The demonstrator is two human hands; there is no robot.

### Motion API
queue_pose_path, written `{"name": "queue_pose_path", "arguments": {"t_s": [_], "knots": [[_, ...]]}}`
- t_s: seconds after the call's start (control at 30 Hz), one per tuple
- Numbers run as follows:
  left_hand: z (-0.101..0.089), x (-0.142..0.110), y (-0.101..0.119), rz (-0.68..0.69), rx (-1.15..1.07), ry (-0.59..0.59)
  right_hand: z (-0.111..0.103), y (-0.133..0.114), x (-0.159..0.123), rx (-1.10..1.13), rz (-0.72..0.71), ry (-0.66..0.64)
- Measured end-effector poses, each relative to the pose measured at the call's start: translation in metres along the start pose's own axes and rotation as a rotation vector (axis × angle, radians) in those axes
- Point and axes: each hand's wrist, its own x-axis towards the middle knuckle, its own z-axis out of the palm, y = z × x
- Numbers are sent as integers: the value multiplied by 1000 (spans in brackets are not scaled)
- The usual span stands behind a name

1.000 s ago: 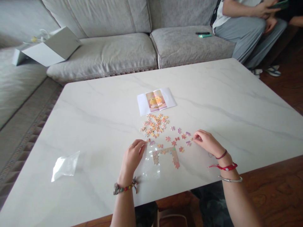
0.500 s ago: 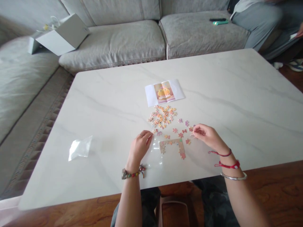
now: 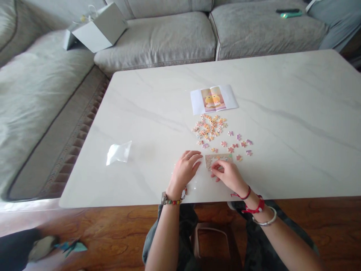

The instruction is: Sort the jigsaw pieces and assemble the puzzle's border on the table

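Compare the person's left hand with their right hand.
The left hand lies beside the assembled jigsaw section, apparently not touching it, while the right hand has its fingers on that section. The left wears a ring and a beaded bracelet; the right wears red cord bracelets and a silver bangle. Both are held palm-down over the marble table.

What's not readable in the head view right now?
All in the head view:
Right hand: its fingers hide whether it holds a piece.
Assembled puzzle section: partly covered by the right hand.
Loose puzzle pieces: too small to read their print.
Person in gray trousers: cut off by the top right edge.
Dark shape: cut off by the left edge, blurred.
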Motion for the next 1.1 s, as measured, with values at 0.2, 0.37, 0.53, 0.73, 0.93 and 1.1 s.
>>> {"name": "queue_pose_path", "arguments": {"t_s": [0.2, 0.37, 0.53, 0.73, 0.93, 1.1], "knots": [[5, -6, 9, 19, 27, -80, 4, 1, 2, -279, -94, 69], [11, -5, 11, -31, 20, -74, -1, -2, 3, -454, -142, 121], [12, -3, 14, -60, 6, -69, 1, -3, 4, -508, -222, 130], [14, -2, 17, -88, 17, -66, 3, 1, 5, -448, -202, 119], [13, -1, 18, -90, 17, -78, 3, 3, 5, -446, -199, 135], [12, 1, 19, -94, 40, -91, 2, 4, 7, -471, -222, 163]]}}
